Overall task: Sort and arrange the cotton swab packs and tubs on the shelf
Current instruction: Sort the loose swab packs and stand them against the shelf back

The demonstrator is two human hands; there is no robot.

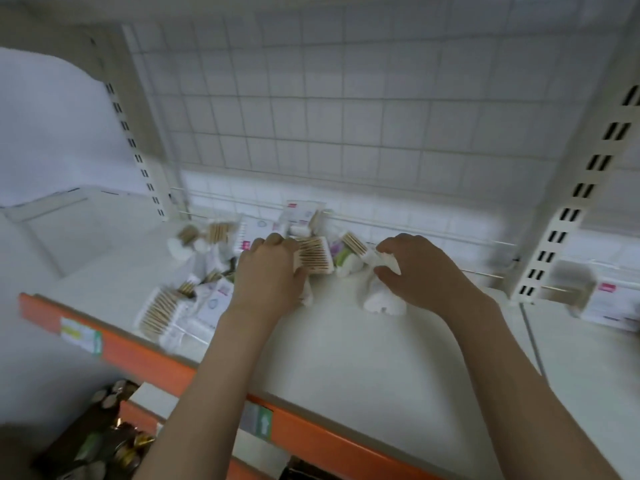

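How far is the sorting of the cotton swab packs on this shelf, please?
Early stage, it seems. Nothing looks lined up yet. In hand: the left hand grips a swab pack, and the right hand holds a white pack. Left to do: the loose heap lying at mixed angles on the shelf, plus the packs at the back rail.

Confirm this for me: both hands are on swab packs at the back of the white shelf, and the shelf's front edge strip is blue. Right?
Not quite. The head view shows the front edge strip is orange, not blue. The rest holds: the left hand grips a swab pack and the right hand holds a white pack, towards the back of the white shelf.
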